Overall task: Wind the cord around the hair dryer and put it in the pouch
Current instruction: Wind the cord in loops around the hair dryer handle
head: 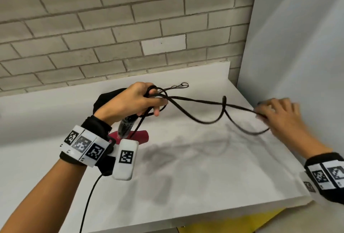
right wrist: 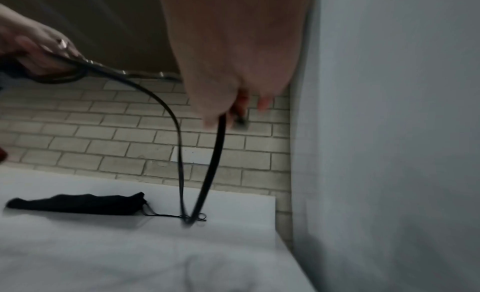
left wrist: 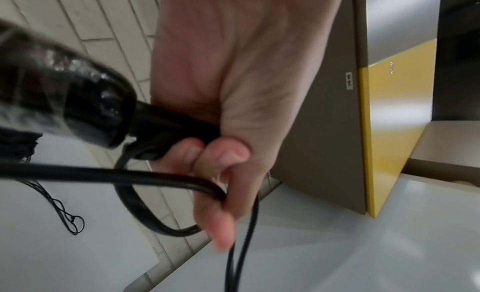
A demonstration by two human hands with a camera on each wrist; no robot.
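Observation:
My left hand (head: pixel 149 102) grips the end of the hair dryer's black handle (head: pixel 126 126) together with a loop of the black cord (head: pixel 204 119). The dryer's red body (head: pixel 141 136) hangs below that hand, above the table. In the left wrist view the fingers (left wrist: pixel 221 152) curl round the handle's end and the cord (left wrist: pixel 130 175). The cord sags in loops across to my right hand (head: pixel 266 111), which pinches it near the right wall; its fingertips (right wrist: pixel 215 120) show this. The black pouch (right wrist: pixel 78 204) lies flat on the table behind my left hand, its drawstring (head: pixel 178 85) trailing right.
The white table (head: pixel 186 177) ends at a grey brick wall (head: pixel 130 18) at the back and a pale panel (head: pixel 297 46) on the right. A yellow cabinet front (head: pixel 223 221) shows below the table's near edge.

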